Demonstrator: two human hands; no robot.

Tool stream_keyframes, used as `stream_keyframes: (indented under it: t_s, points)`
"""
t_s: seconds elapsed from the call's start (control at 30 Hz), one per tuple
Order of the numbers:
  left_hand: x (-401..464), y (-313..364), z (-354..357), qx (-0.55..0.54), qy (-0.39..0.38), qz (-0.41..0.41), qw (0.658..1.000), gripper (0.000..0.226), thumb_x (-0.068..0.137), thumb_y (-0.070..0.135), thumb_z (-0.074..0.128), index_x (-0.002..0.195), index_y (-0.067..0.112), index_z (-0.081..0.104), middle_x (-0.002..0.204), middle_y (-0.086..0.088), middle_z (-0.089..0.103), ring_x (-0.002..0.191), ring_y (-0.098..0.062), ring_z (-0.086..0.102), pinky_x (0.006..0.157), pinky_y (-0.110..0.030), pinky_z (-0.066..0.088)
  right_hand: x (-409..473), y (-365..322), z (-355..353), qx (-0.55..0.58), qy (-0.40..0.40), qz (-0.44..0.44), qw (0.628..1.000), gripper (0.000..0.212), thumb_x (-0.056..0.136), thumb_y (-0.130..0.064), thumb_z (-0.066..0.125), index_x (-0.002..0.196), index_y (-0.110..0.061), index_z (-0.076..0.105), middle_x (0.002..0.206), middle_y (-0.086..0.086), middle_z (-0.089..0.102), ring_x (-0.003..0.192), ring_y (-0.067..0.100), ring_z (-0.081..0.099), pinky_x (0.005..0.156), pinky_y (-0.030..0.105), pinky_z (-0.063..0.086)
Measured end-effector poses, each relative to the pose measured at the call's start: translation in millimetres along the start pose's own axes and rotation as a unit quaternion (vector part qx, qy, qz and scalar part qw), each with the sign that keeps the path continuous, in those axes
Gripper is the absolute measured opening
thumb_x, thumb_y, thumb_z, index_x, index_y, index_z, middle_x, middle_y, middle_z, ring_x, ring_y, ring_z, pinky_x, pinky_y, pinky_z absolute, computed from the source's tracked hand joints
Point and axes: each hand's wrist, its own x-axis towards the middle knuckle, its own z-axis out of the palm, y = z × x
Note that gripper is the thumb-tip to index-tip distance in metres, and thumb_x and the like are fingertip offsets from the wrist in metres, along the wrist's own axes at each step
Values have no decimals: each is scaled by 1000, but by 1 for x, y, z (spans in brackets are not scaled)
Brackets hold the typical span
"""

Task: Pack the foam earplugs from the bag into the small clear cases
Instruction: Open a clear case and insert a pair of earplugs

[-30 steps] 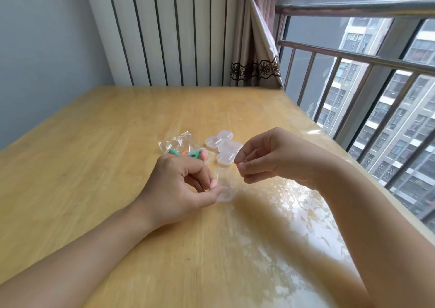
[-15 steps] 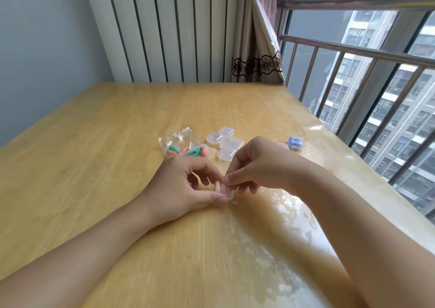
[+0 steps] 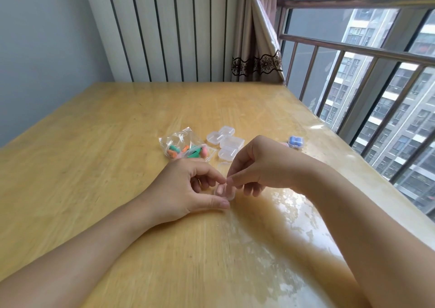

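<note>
Near the crinkled clear plastic bag (image 3: 186, 148) of coloured foam earplugs, the left hand (image 3: 188, 190) pinches a small clear plastic case (image 3: 223, 192) on the yellow wooden worktop (image 3: 94, 143). The right hand (image 3: 256, 169) has its fingertips together at the case; best press the pale earplug in gently, steadying the case.

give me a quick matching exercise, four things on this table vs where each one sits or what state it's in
Things:
1. plastic bag
2. blue-filled case
3. empty cases
4. case being packed

States:
A. pinched between both hands' fingertips
B. closed, nearest the window railing
C. clustered just right of the bag
D. holds green and orange earplugs

Pairs: 1-D, 2-B, 3-C, 4-A
</note>
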Motion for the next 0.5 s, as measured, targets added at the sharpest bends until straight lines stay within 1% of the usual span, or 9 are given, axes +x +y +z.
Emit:
stream_keyframes:
  t_s: [0.03,0.1,0.2,0.27,0.3,0.37,0.4,0.43,0.5]
  points:
    - [-1,0,-1,-7,-4,-8,1000,35,61,28,94,92,28,80,76,7,63,71,1,54,70,-19,48,-1,0,-3,10,-3,-1,1000,12,77,-20,86,83,-12,79,79,12,79,68,18,72,65,30,60]
    - [-1,-1,-4,-32,-18,-21,999,27,70,28,89,95,28,80,74,11,64,69,2,56,73,-18,50,-3,1,-6,26,-12,1,1000,21,72,-22,91,86,-13,79,80,14,79,68,18,72,63,24,55]
    - [-1,-2,-5,-35,-23,-19,999,13,82,25,80,94,29,79,73,10,66,67,-1,57,77,-13,49,-3,1,-3,13,-29,2,999,28,67,-31,94,85,-16,79,81,11,79,70,17,72,66,26,58]
    - [-1,-2,-3,-19,-20,-13,1000,9,85,25,77,93,29,78,73,7,66,65,-1,55,77,-5,44,-1,1,0,9,-25,-1,1000,28,65,-33,94,82,-16,79,79,8,79,68,14,72,66,26,58]
    - [-1,-2,-2,-17,-20,-11,1000,8,86,26,77,93,29,78,73,7,65,65,-1,54,76,-6,45,0,1,0,9,-21,-1,1000,27,66,-32,94,82,-16,80,79,9,79,67,13,71,65,25,57]
    - [-1,-3,1,-20,-15,-10,1000,9,84,28,78,93,27,78,72,6,63,65,-1,52,76,-21,50,1,3,1,6,-17,0,1000,23,69,-28,94,81,-15,80,79,11,79,66,13,71,65,25,58]
    - [-1,-4,2,-19,-9,-9,1000,9,83,28,79,92,26,77,72,5,63,65,-2,52,75,-25,51,2,3,2,1,-14,-1,1000,19,71,-26,93,81,-15,80,79,12,79,66,13,70,65,26,59]
    - [-1,-4,2,-19,-3,-8,1000,9,83,28,79,91,25,77,73,2,63,65,-4,53,72,-24,50,3,4,2,-4,-12,-4,1000,16,72,-23,91,80,-15,81,78,13,79,65,13,69,65,26,59]
    - [-1,-5,4,-24,3,-6,1000,9,83,27,79,91,25,77,76,-4,65,66,-8,54,66,-18,49,5,5,2,-13,-5,-9,1000,9,76,-18,88,80,-14,80,78,15,78,63,13,67,61,24,57]
